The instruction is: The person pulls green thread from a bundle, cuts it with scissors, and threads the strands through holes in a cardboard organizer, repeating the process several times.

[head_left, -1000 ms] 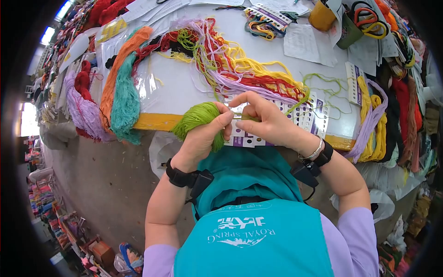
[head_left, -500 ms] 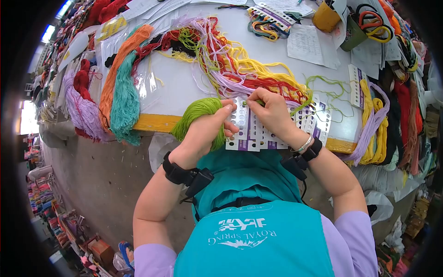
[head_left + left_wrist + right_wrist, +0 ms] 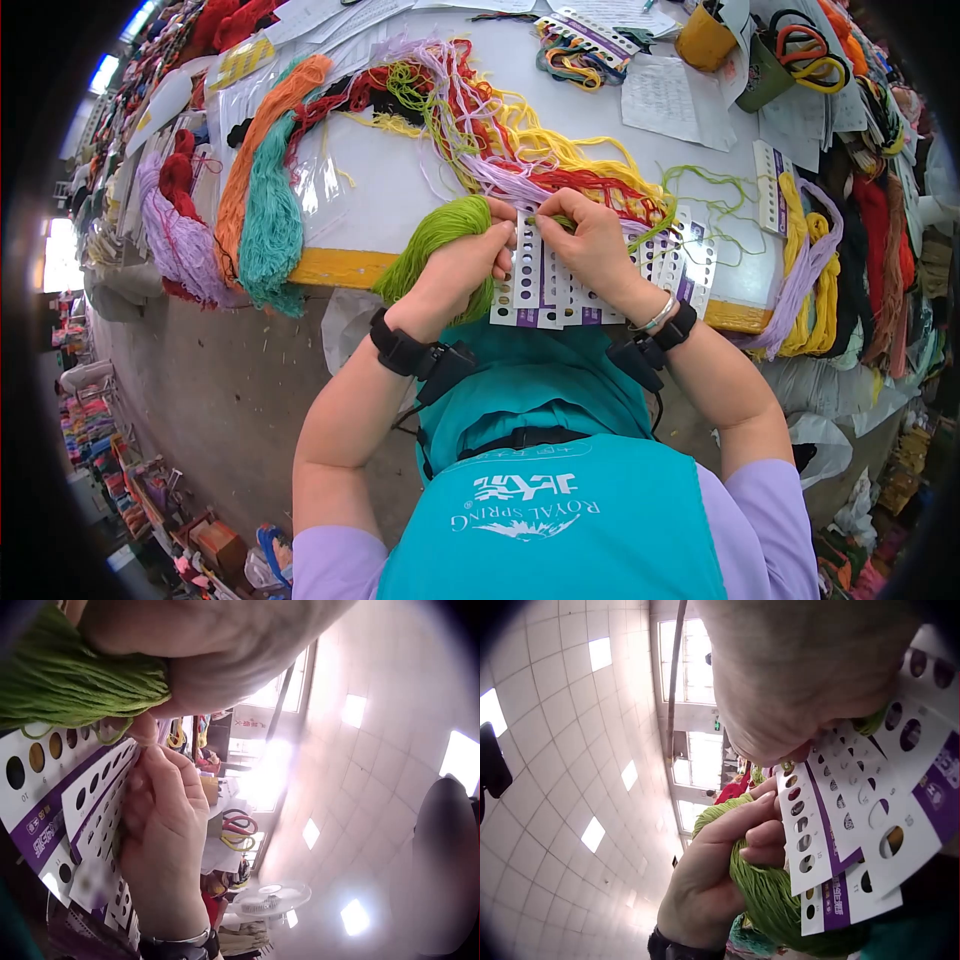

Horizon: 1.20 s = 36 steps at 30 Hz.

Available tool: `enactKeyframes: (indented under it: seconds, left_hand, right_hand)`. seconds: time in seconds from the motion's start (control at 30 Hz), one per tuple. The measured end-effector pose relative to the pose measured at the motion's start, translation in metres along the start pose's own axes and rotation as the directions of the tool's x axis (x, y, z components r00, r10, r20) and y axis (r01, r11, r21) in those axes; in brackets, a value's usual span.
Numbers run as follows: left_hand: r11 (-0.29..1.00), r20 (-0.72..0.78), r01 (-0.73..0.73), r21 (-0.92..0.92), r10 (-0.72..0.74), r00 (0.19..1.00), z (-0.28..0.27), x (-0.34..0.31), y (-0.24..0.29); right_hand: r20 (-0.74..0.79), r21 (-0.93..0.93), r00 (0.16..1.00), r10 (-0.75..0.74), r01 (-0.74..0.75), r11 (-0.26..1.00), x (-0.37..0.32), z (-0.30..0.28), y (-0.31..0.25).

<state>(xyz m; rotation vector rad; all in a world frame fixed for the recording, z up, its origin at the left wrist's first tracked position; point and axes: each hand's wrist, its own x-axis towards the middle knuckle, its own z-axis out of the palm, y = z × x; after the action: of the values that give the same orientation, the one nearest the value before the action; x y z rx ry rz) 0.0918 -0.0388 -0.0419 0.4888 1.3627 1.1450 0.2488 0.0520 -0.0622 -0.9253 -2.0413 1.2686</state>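
Note:
A bundle of green embroidery thread (image 3: 437,242) is gripped in my left hand (image 3: 455,270), its strands draping over the back of the fingers. My right hand (image 3: 590,245) is beside it with thumb and fingertips pinched together at the top end of a white and purple punched card (image 3: 527,285). Some green thread (image 3: 870,724) shows within the curled right fingers. In the left wrist view, the fingertips of both hands meet at the card's end, and a thin green loop (image 3: 116,733) hangs over the holes. What exactly the right fingertips pinch is hidden.
More punched cards (image 3: 690,265) lie fanned at the table's front edge. Beyond them stretch yellow (image 3: 560,140), red and lilac threads. Orange (image 3: 262,150) and teal skeins (image 3: 272,215) hang over the edge at left. Scissors (image 3: 820,70) stand in a green pot (image 3: 765,80) at back right.
My right hand has moved from a raised, spread pose down to the card's top end, where it pinches. The left hand with the green thread has shifted slightly right, towards it.

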Motion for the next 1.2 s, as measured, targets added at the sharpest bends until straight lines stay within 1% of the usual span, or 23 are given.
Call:
enactKeyframes:
  seconds: [0.13, 0.2, 0.3, 0.33, 0.4, 0.5, 0.6, 0.63, 0.73, 0.83, 0.93, 1.03, 1.13, 1.2]
  left_hand:
    - [0.999, 0.063, 0.043, 0.003, -0.043, 0.997, -0.001, 0.002, 0.005]
    - [0.998, 0.098, 0.068, 0.012, -0.069, 0.993, -0.004, 0.004, 0.004]
    - [0.992, 0.144, 0.054, 0.114, -0.07, 0.987, -0.009, 0.013, -0.003]
    - [0.989, 0.136, 0.031, 0.144, -0.051, 0.989, -0.009, 0.015, -0.005]
    - [0.979, 0.121, -0.015, 0.205, -0.01, 0.993, -0.007, 0.017, -0.007]
    - [0.945, -0.012, -0.061, 0.321, 0.069, 0.998, -0.005, 0.006, -0.001]
    - [0.905, -0.115, -0.033, 0.425, 0.09, 0.989, -0.023, 0.002, 0.007]
    - [0.923, -0.092, -0.031, 0.383, 0.072, 0.993, -0.03, 0.004, 0.007]
    - [0.982, -0.028, -0.062, 0.18, 0.068, 0.997, -0.03, 0.0, 0.005]
    - [0.991, -0.034, -0.013, 0.136, 0.018, 0.999, -0.025, 0.001, 0.007]
    - [0.993, 0.048, 0.031, 0.114, -0.037, 0.998, -0.017, -0.004, 0.012]
    - [0.994, 0.225, 0.05, 0.095, -0.071, 0.972, -0.008, -0.012, 0.014]
    - [0.986, 0.19, 0.163, 0.046, -0.169, 0.967, -0.008, -0.01, 0.02]
    - [0.992, 0.144, 0.098, 0.085, -0.11, 0.984, -0.011, 0.004, 0.008]
  right_hand:
    - [-0.003, 0.023, 1.0, -0.011, 0.011, 1.0, 0.0, 0.001, 0.002]
    - [0.031, 0.028, 1.0, -0.003, 0.002, 1.0, 0.0, 0.0, 0.002]
    - [0.048, 0.045, 0.999, -0.013, 0.011, 0.999, 0.0, 0.0, 0.002]
    - [0.048, 0.052, 0.999, -0.021, 0.018, 0.998, 0.001, 0.001, 0.003]
    - [0.082, 0.029, 0.997, 0.015, -0.017, 0.999, 0.003, 0.0, 0.004]
    - [0.143, 0.006, 0.987, 0.071, -0.072, 0.997, 0.006, -0.002, 0.001]
    - [0.19, -0.019, 0.974, 0.126, -0.124, 0.992, 0.01, -0.006, -0.003]
    - [0.205, -0.03, 0.968, 0.143, -0.14, 0.99, 0.01, -0.006, -0.004]
    - [0.192, -0.122, 0.968, 0.161, -0.139, 0.983, 0.01, -0.004, -0.01]
    - [0.164, -0.184, 0.975, 0.148, -0.117, 0.976, 0.008, -0.002, -0.012]
    - [0.114, -0.282, 0.992, 0.059, -0.025, 0.959, 0.007, 0.002, -0.008]
    - [0.114, -0.288, 0.987, 0.115, -0.078, 0.955, 0.008, 0.003, -0.011]
    - [0.182, -0.04, 0.952, 0.247, -0.244, 0.969, 0.015, 0.005, 0.002]
    - [0.204, -0.02, 0.952, 0.227, -0.228, 0.974, 0.019, 0.001, 0.002]
